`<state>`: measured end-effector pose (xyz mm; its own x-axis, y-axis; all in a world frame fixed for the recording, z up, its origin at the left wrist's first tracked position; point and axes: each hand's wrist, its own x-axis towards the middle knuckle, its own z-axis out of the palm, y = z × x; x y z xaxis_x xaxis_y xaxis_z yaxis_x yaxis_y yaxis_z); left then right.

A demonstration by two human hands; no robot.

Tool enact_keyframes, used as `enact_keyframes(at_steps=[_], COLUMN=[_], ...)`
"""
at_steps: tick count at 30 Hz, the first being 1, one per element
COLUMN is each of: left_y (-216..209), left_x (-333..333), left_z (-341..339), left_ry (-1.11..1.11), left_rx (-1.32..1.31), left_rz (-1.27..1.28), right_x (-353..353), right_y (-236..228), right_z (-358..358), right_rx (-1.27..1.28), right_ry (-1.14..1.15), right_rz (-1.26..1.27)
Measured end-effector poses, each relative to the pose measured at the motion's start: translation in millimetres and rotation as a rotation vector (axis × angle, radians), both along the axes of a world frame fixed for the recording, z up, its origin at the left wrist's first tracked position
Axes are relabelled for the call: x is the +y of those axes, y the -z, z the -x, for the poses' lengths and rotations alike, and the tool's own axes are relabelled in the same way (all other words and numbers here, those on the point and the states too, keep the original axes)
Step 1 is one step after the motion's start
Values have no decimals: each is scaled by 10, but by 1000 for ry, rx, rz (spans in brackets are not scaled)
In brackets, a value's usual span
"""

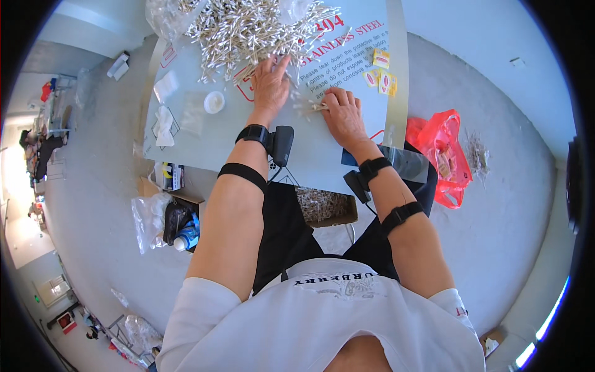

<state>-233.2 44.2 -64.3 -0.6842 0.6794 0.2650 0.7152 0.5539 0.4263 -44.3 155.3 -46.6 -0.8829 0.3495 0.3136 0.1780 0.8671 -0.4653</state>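
Observation:
A big loose heap of cotton swabs [238,37] covers the far part of the table sheet [310,146]. At the heap's near edge lies my left hand [271,90], its fingers apart and touching the closest swabs. To its right, my right hand [344,118] rests low over the sheet with bent fingers closed on a few cotton swabs [318,107], whose tips point left. Between the hands, some swabs are smeared by motion. A small round white tub [214,103] stands left of my left hand.
Yellow-and-white packets [385,82] lie at the table's right side. White tissue-like pieces [165,127] and clear plastic bags [170,18] are on the left. A red plastic bag [455,167] hangs at the right edge. Below the near edge sits a cardboard box [341,218] of swabs.

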Motion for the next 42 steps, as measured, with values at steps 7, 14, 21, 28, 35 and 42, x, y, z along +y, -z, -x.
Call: enact_keyframes(at_steps=[7,14,21,28,35,42], left_y=[-106,-223,-149,-26,-143,-179], left_x=[-330,-691,-450,-466,-651,-672], left_z=[-579,-1358,-949,-737,-1307,-1483], left_ry=[229,152,19,-1,3,149], left_rx=[-133,8,72,111,72,103], left_rz=[-378,-112,-253,-323,-113,173], right_x=[-99,-207,-113,-266,-262,-293], right_y=[-2,-7,98,105,33,-28], right_z=[-361,-483,-387,-609,-677,-604], right_rx=[109,109,249,257,200,145], right_ry=[-6,-30,80,219,229,177], right_rz=[94,213,270,258,259,123])
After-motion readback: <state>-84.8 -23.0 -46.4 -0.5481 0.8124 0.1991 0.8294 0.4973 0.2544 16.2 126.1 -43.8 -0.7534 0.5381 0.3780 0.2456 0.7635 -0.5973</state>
